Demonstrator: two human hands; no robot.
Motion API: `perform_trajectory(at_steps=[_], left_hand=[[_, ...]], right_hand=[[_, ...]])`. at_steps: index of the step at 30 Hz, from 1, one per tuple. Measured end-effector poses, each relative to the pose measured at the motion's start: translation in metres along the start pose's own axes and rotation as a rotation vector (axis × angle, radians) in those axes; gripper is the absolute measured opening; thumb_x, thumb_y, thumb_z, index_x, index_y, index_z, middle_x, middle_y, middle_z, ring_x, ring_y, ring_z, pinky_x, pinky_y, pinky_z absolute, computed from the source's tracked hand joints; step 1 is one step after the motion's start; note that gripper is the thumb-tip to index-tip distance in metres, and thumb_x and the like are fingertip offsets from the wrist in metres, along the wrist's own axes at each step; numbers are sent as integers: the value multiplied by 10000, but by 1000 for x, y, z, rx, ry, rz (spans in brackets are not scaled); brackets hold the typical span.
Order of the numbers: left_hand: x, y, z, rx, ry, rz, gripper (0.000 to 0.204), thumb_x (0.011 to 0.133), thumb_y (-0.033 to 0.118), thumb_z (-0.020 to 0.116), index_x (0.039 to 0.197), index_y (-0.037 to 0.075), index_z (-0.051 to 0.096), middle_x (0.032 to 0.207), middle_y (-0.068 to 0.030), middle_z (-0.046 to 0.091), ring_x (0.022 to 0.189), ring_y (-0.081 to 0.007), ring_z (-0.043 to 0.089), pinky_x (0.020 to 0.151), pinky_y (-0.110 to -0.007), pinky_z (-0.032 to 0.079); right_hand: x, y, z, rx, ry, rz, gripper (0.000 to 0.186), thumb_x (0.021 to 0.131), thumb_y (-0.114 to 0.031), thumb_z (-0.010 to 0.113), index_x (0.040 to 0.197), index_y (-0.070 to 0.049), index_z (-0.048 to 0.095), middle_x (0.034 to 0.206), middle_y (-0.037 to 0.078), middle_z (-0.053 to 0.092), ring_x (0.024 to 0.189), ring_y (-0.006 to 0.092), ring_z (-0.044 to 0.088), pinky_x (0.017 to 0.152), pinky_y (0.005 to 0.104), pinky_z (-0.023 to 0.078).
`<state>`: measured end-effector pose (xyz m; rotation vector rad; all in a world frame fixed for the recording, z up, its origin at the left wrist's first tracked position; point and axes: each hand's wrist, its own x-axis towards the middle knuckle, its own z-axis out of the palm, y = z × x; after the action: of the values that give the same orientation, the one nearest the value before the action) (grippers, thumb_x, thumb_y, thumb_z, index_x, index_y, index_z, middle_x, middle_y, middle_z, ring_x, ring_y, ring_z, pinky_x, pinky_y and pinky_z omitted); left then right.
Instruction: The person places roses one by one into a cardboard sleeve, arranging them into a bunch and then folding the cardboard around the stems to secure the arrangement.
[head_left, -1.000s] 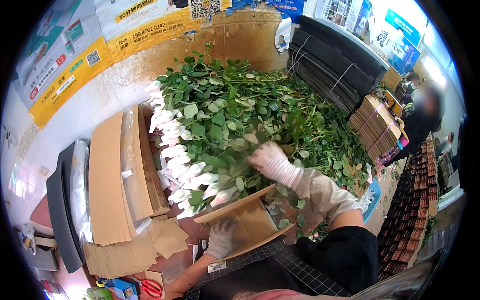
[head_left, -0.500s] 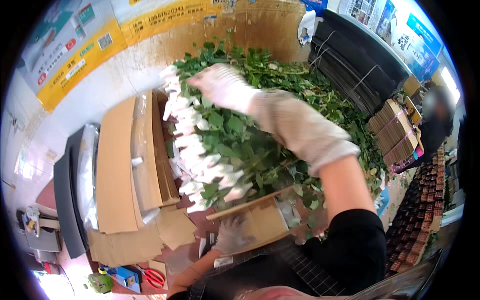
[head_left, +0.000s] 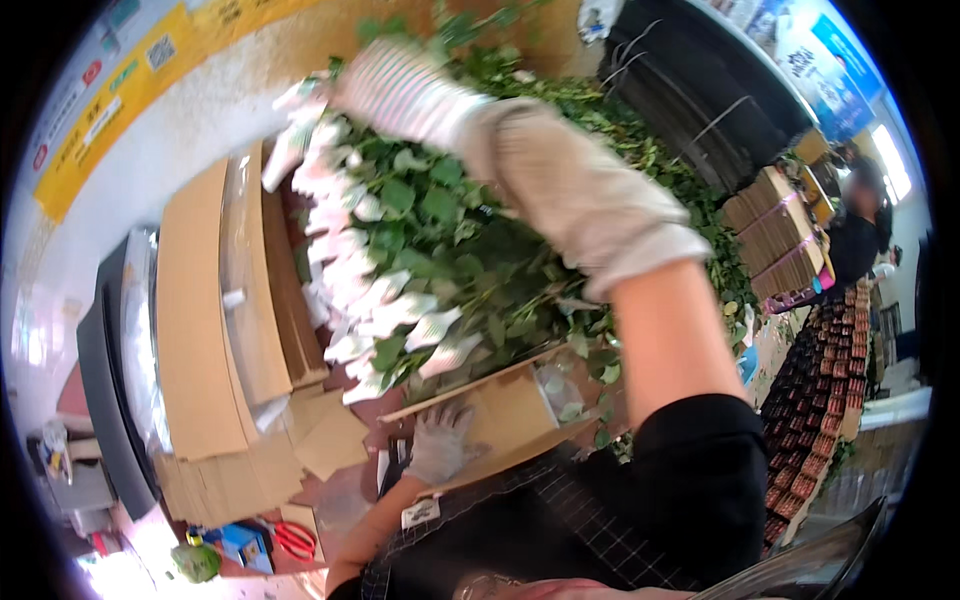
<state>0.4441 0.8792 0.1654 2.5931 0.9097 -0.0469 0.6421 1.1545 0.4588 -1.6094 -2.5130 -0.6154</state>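
Note:
My right hand [head_left: 375, 80], in a striped white glove and beige sleeve protector, reaches to the far end of the piled leafy rose stems [head_left: 440, 215]. It is beside the white mesh-wrapped heads [head_left: 330, 230]; motion blur hides what its fingers hold. Below the pile, my left hand [head_left: 440, 445] rests with gloved fingers apart on a folded brown cardboard wrapper [head_left: 500, 420].
Cardboard sheets [head_left: 195, 300] and dark sheets [head_left: 105, 370] stand at left, red scissors [head_left: 295, 540] below. Dark stacked sheets [head_left: 680, 90] and bundled cardboard [head_left: 760, 240] are at upper right. A person [head_left: 855, 240] stands beside long rows of boxes [head_left: 815, 410].
My right hand has moved far up and leftward from the middle of the foliage to the pile's far end. My left hand stays at the cardboard. The view has also shifted.

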Motion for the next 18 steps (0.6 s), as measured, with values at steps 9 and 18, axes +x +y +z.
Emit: perform_trajectory(at_steps=[9,18], left_hand=[[1,-2,1,-50,208,111,735,617,581,671,1169,129,491,1232,-120,446,1184,-312,380,948,-477,309],[1,2,-2,15,98,42,750,652,636,612,1188,119,518,1264,-126,447,1187,-320,385,971,-482,293]], right_hand=[[-163,-39,42,-198,-648,-293,284,837,-152,541,1119,-117,538,738,65,606,724,198,634,634,310,509],[-33,-30,52,-98,-354,93,196,766,-99,577,928,-68,682,903,110,672,814,267,663,647,368,540]])
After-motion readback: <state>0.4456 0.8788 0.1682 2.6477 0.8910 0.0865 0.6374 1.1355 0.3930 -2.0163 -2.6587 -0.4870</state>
